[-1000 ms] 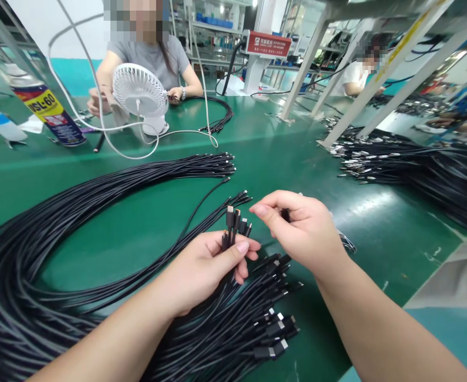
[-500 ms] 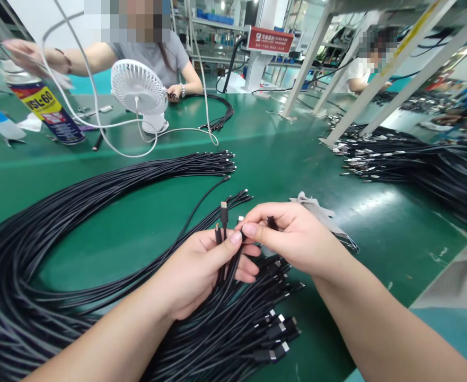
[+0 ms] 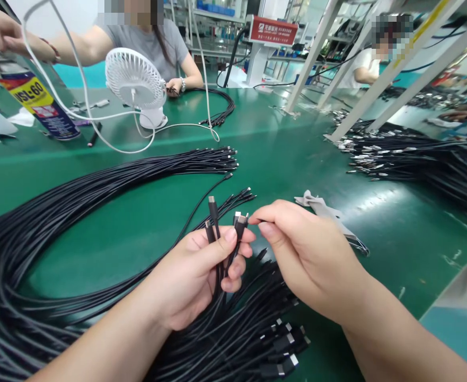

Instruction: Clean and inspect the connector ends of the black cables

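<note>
My left hand [image 3: 205,265] is closed around several black USB cables [image 3: 240,227], their metal-tipped plugs standing up above the thumb and fingers. Just right of these plugs is my right hand [image 3: 292,239], its fingers curled and the index fingertip close to the plug ends. A dark sliver shows between its thumb and index finger; I cannot make out what it is. Below both hands lies a large bundle of black cables [image 3: 217,350], with plug ends pointing right. The bundle curves round on the left to a second group of ends [image 3: 213,159] farther back.
A white fan [image 3: 135,79] stands at the back with its looping white cord. Beside it a co-worker's hand [image 3: 2,29] is at a spray can [image 3: 44,106]. Grey cloth [image 3: 324,212] lies right of my hands. Another cable pile [image 3: 408,154] lies near white posts [image 3: 313,58].
My right hand has drawn slightly right, off the plugs it was touching. More plugs now show in my left hand. The co-worker's hand and the view have shifted a little.
</note>
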Available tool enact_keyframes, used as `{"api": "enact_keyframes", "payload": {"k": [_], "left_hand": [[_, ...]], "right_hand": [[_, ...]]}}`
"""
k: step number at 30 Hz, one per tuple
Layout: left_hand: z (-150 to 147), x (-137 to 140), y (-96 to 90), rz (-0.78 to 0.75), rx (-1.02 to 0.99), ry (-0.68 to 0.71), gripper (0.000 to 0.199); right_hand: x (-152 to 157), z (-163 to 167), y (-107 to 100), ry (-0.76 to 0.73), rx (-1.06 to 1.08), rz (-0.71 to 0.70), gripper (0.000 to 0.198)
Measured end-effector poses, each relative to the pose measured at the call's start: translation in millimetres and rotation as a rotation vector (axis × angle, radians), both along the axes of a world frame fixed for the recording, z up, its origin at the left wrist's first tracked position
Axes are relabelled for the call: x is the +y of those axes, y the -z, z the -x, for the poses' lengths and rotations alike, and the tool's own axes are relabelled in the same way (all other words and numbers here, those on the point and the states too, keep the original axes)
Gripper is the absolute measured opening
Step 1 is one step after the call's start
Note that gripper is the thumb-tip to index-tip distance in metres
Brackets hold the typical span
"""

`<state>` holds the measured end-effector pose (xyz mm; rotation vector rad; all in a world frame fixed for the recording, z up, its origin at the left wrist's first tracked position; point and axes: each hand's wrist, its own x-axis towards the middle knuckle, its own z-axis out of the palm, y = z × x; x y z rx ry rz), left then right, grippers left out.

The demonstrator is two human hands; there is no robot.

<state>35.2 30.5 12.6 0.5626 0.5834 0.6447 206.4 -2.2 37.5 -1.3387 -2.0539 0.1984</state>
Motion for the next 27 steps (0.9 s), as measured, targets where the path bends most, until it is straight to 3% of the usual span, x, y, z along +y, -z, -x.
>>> {"api": "enact_keyframes", "payload": {"k": [4, 12, 15, 20, 24, 27], "left_hand": [[0.4, -0.7, -0.4, -0.025, -0.005, 0.036, 0.015], [-1.6, -1.2, -1.4, -0.055, 0.011, 0.022, 0.017], [0.0, -1.6, -0.7, -0.052, -0.013, 0.054, 0.021], [0.3, -3.0, -4.1, -0.03, -0.008, 0.217, 0.027], [-3.5, -4.4, -5.4, -0.183, 0.12, 0.132, 0.028], [-5.1, -5.3, -2.3, -0.269, 0.238, 0.036, 0.023]], "right_hand": [[-2.0, 1.7, 0.0, -0.022, -0.107, -0.051, 0.021], [-1.0, 1.7, 0.2, -0.032, -0.094, -0.056, 0.021], [-0.8, 2.1, 1.6, -0.05, 0.055, 0.042, 0.021], [3.1, 0.7, -1.6, -0.247, 0.468, 0.3, 0.008], [8.1, -1.9, -5.0, -0.217, 0.526, 0.381, 0.016], [10.3, -2.3, -5.9, -0.145, 0.383, 0.297, 0.021]]}}
